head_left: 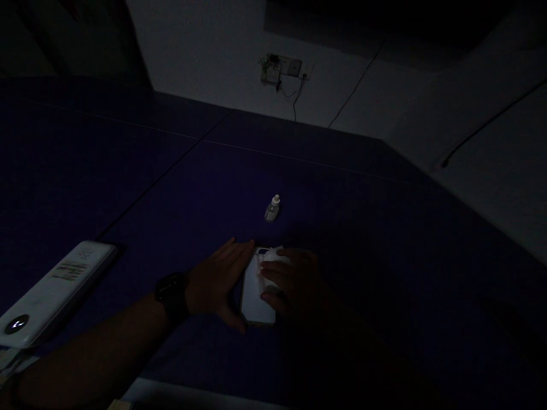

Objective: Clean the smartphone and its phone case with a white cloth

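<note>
A phone (253, 304) with a pale back, or its case, lies flat on the dark blue surface, a dark camera area at its top edge. Fingers stretched and thumb apart, my left hand (217, 276) rests against the phone's left side. My right hand (294, 282) presses a crumpled white tissue or cloth (271, 259) onto the phone's upper right part. That hand's fingers are bent over the white piece and its palm is lost in shadow. Beyond the phone stands a small clear dropper bottle (272, 210) with a white cap.
A long white device (64, 279) with a lit round button lies at the left. A dark line (162, 173) runs from behind it toward the wall. Wall sockets (284, 68) with plugs and cables are at the back. The room is very dim.
</note>
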`<state>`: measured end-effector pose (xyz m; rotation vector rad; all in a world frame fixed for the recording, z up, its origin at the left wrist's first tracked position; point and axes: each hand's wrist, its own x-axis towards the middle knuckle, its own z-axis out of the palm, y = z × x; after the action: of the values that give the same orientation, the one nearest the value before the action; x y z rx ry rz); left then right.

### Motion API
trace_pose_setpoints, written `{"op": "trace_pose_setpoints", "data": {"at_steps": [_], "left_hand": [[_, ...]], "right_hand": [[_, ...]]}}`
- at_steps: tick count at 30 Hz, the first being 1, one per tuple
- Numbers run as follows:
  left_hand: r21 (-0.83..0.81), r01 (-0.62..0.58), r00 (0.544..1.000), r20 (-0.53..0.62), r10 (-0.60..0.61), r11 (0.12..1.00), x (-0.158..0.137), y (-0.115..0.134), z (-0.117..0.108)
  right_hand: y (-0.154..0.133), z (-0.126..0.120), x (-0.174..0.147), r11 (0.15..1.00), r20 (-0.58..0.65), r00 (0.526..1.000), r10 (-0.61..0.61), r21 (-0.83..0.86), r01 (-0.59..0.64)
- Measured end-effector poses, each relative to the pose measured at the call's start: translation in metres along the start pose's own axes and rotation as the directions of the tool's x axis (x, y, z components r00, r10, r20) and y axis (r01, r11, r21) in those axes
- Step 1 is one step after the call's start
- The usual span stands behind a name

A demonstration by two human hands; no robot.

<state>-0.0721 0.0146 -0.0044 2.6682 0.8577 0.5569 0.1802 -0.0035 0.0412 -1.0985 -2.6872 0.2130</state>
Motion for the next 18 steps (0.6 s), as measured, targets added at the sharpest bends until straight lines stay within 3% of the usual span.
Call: {"op": "trace_pose_setpoints", "data": {"at_steps": [4, 9, 15, 18], "left_hand": [[-0.015, 0.009, 1.0, -0.02, -0.009, 1.0, -0.001, -0.003, 0.003], [-0.017, 0.0, 1.0, -0.016, 0.0, 1.0, 0.0, -0.004, 0.004], [-0.036, 0.004, 1.0, -0.03, -0.005, 0.999, 0.0, -0.004, 0.005], [-0.056, 0.006, 1.0, -0.024, -0.008, 0.998, 0.0, -0.003, 0.004]], "right_hand": [[-0.003, 0.009, 0.002, 0.996, 0.101, 0.991, -0.086, -0.025, 0.089], [-0.004, 0.014, 0.009, 0.995, 0.061, 0.997, 0.046, -0.089, -0.041], [-0.004, 0.006, 0.015, 1.0, 0.109, 0.994, -0.01, -0.025, 0.013], [-0.002, 0.003, 0.015, 0.998, 0.086, 0.994, 0.066, -0.032, -0.063]]}}
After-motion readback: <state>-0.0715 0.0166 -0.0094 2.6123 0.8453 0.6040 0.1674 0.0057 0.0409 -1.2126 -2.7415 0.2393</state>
